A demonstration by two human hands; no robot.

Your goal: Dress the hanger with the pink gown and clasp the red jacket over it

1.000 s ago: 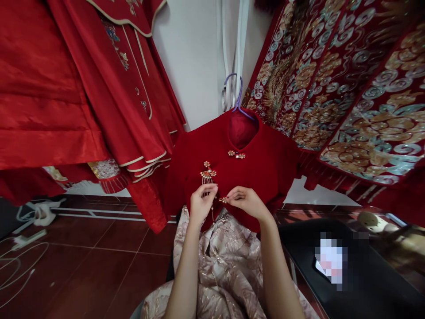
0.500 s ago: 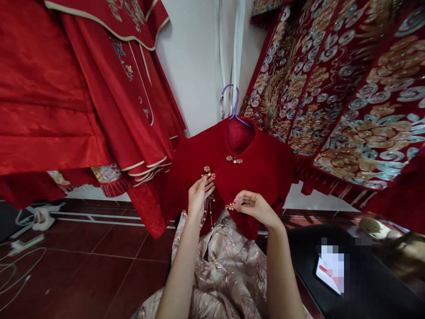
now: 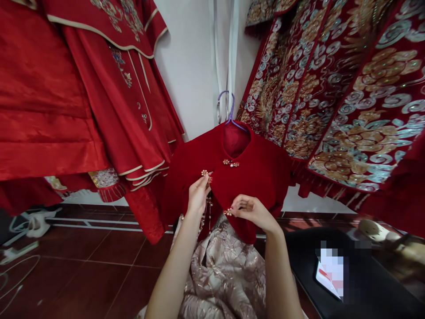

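Observation:
A red jacket [image 3: 259, 177] hangs on a purple hanger [image 3: 231, 108] in front of me. At its collar, a gold flower clasp [image 3: 230, 163] joins the two front edges. Lower down the front is parted. My left hand [image 3: 198, 197] pinches an upper flower fastener [image 3: 205, 173] on the left edge, with beaded tassels [image 3: 209, 208] dangling below the fingers. Between thumb and fingertips, my right hand [image 3: 250, 209] grips the right front edge beside a lower flower fastener [image 3: 227, 212]. The two fasteners are apart.
Red garments [image 3: 122, 97] hang at left, and a heavily embroidered garment [image 3: 352, 110] at right. A patterned pale cloth [image 3: 229, 270] lies below the jacket. A phone [image 3: 328, 274] rests on a black seat [image 3: 365, 283] at lower right. White cables [image 3: 20, 266] trail over the floor tiles.
The whole view has shifted slightly, so things sit a little lower and further left. My left fingers have moved a little around the upper fastener; my right hand keeps its grip.

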